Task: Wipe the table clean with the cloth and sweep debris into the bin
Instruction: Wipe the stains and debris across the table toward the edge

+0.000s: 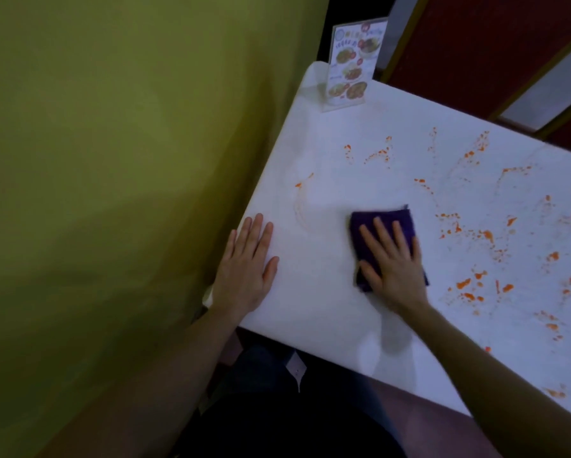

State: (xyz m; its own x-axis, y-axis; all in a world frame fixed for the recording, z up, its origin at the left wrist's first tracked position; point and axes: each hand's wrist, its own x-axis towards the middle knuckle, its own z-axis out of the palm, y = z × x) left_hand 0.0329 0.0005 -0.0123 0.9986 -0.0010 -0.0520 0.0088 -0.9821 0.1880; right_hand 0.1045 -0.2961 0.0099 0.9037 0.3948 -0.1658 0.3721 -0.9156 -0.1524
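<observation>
Flat grip on both sides: we see the right hand (394, 269) lying palm down on the folded purple cloth (381, 226), its fingers straight and spread, pressing the fabric against the white counter (337, 319) rather than curling round it. The far part of the cloth shows beyond the fingertips, and a narrow strip shows at either side of the palm. The left hand (247, 269) rests palm down on bare counter near the left edge, fingers straight and close together, holding nothing; it lies well apart from the cloth.

We note that orange-red stains (469, 285) are scattered over the right half of the counter, from the far side to the near edge, as splashes and thin streaks. The cloth sits just left of this stained zone. Smaller marks lie further left: a short streak (304, 181) beyond the left hand, with a faint curved smear running from it toward the near side, and a small cluster (376, 153) beyond the cloth. The surface between the two hands appears unmarked.

At the far left corner of the counter stands an upright menu card (351, 66) in a clear holder, printed with pictures of dishes. A yellow-green wall (112, 160) runs along the counter's left edge. Both forearms enter from the lower part of the view, bare to the frame edge.
</observation>
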